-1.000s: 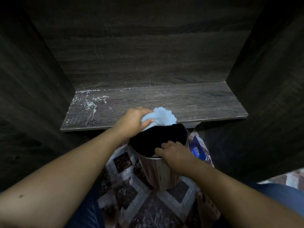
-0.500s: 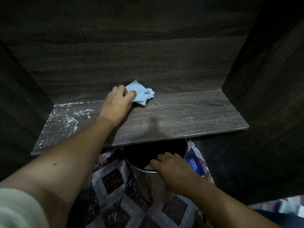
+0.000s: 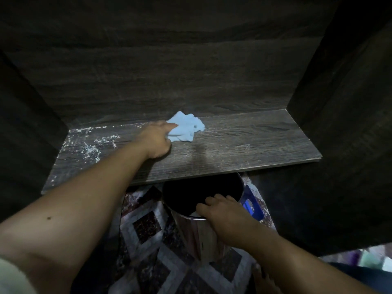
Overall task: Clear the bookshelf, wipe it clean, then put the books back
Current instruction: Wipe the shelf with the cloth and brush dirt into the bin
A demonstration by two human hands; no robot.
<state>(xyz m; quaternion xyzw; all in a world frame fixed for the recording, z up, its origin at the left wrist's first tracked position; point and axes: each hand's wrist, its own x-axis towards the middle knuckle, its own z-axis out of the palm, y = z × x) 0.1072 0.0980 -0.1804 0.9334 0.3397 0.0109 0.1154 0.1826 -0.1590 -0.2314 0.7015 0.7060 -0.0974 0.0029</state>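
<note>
A dark wood-grain shelf board [image 3: 244, 149] spans the view with no books on it. White dust [image 3: 91, 143] covers its left end. My left hand [image 3: 156, 137] holds a crumpled light blue cloth [image 3: 185, 129] on the board near the back wall. Below the shelf's front edge stands a shiny metal bin [image 3: 197, 228] with a dark opening. My right hand [image 3: 224, 216] grips the bin's near rim, fingers curled over it.
Dark side panels close the shelf in on the left [image 3: 27, 124] and right [image 3: 343, 124]. A patterned tile floor [image 3: 146, 230] lies below. A blue object [image 3: 252, 206] sits behind the bin on the right.
My left hand went from the bin's rim up to the back of the shelf with the cloth and has slid it a little along the back. The right hand stays on the bin.
</note>
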